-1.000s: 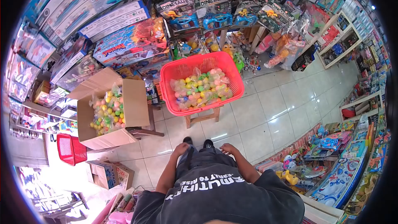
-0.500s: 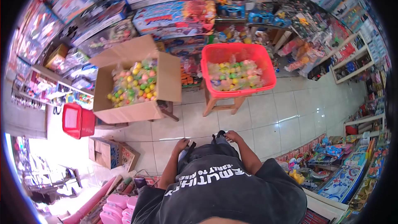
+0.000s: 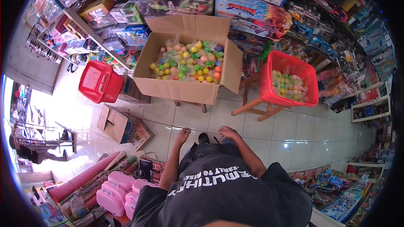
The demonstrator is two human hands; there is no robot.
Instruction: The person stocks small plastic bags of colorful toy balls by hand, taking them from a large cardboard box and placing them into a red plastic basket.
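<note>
My left hand point(image 3: 183, 135) is held low in front of my body, its fingers loosely curled and nothing showing in them. Level with it, my right hand point(image 3: 228, 132) is also curled, with no object visible in it; a dark strap end hangs close by. Both hands are apart from the containers. Beyond them stands an open cardboard box point(image 3: 176, 90) filled with small colourful balls point(image 3: 185, 65) in clear plastic bags. To its right, a red plastic basket point(image 3: 290, 99) on a wooden stool point(image 3: 263, 111) holds more bagged balls point(image 3: 288, 85).
Left of the box is another red basket point(image 3: 101, 82). A smaller carton point(image 3: 125, 127) lies on the tiled floor point(image 3: 269, 138). Pink cases point(image 3: 113, 193) and rolled material point(image 3: 84, 174) crowd my lower left. Shelves of boxed toys point(image 3: 252, 12) line the back.
My view has turned left, so the box and both red baskets appear farther right. My hands have come slightly closer together and away from the waist straps.
</note>
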